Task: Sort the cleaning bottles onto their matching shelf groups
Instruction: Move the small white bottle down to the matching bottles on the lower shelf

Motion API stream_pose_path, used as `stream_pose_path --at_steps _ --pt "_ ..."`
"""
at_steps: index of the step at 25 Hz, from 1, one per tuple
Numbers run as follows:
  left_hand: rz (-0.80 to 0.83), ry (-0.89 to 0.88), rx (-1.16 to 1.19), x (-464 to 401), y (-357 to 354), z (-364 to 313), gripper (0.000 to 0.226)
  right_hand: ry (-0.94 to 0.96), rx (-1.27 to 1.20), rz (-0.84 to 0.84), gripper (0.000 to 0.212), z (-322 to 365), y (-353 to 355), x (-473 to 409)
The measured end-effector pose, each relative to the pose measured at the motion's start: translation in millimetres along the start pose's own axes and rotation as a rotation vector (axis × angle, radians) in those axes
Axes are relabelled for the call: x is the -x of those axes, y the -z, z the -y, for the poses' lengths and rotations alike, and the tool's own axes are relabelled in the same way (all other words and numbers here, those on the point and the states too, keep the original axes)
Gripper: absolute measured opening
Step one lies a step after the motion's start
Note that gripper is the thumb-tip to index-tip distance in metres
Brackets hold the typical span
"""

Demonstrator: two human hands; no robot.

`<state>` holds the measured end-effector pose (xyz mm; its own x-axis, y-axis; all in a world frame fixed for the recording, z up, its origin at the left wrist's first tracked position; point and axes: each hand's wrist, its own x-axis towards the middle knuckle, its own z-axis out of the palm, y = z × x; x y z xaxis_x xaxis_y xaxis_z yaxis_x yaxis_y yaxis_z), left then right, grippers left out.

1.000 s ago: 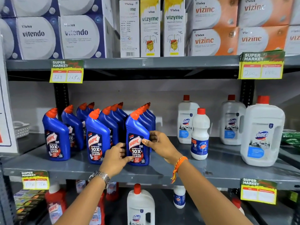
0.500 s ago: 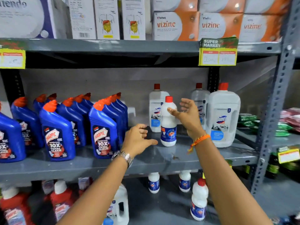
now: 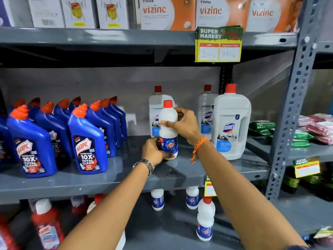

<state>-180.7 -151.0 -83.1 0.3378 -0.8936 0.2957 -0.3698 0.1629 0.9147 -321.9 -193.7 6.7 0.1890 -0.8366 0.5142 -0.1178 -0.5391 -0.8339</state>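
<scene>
A small white Rin bottle (image 3: 168, 116) with a red cap and blue label stands upright on the middle grey shelf (image 3: 126, 177). My right hand (image 3: 185, 123) wraps its upper body from the right. My left hand (image 3: 155, 150) grips its base from the left. Blue Harpic bottles (image 3: 88, 141) with orange caps crowd the shelf's left half. White Domex jugs (image 3: 231, 123) stand to the right and behind the Rin bottle. Three more Rin bottles (image 3: 205, 219) stand on the shelf below.
Red bottles (image 3: 46, 226) sit at the lower left. Vizinc boxes (image 3: 167, 13) fill the top shelf, with a yellow price tag (image 3: 218, 46) on its edge. A perforated steel upright (image 3: 295, 105) bounds the right side; green and pink packets (image 3: 302, 134) lie beyond it.
Both hands left the blue Harpic bottle, moved right and closed on the small white Rin bottle. The view shifted right and nearer to the shelf.
</scene>
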Motion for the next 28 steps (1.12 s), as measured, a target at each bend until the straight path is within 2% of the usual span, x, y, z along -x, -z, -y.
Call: stream_pose_path --at_steps 7,11,14,17,21,28 --pt "0.01 0.003 0.084 76 19 -36 0.062 0.069 -0.094 -0.037 0.06 22 22 60" --pt "0.019 -0.012 0.121 141 27 -31 0.086 0.113 -0.098 -0.02 0.064 41 34 120" --pt "0.05 -0.018 0.147 182 25 -15 0.073 0.128 -0.099 -0.013 0.064 39 39 164" --pt "0.094 0.015 0.169 211 15 24 0.074 0.115 -0.064 -0.018 0.064 8 33 207" --pt "0.106 0.084 0.138 228 -10 103 0.073 -0.007 -0.083 -0.018 0.066 -66 7 242" --pt "0.135 0.21 0.05 185 -43 230 0.07 -0.159 0.026 0.069 0.064 -193 -51 233"
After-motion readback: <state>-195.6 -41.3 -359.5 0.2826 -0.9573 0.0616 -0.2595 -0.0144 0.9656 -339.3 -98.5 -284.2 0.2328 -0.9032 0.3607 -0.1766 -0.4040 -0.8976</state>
